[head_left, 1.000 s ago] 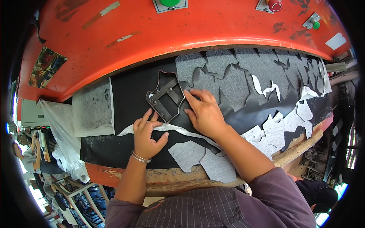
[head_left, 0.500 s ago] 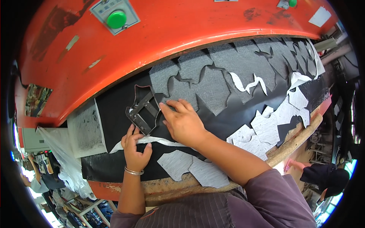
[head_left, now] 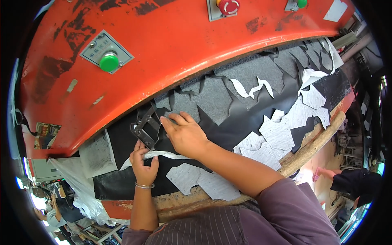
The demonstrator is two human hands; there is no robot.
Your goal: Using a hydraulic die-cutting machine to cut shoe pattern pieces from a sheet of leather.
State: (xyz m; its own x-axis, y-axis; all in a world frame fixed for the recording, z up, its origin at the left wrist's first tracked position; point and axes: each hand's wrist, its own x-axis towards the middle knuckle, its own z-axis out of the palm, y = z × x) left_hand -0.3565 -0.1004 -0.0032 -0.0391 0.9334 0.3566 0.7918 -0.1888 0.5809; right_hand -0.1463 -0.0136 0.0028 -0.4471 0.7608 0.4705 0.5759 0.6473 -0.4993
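Metal die (head_left: 143, 136): far end partly hidden by the red machine (head_left: 171, 49).

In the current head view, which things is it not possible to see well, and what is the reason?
All in the head view:
- Right hand: its palm is turned down, hidden by the hand itself.
- Grey sheet: its far edge is covered by the red machine.
- Metal frame: its far end is too dark beside the machine's edge.
- Person at lower left: small and unclear near the fisheye rim.
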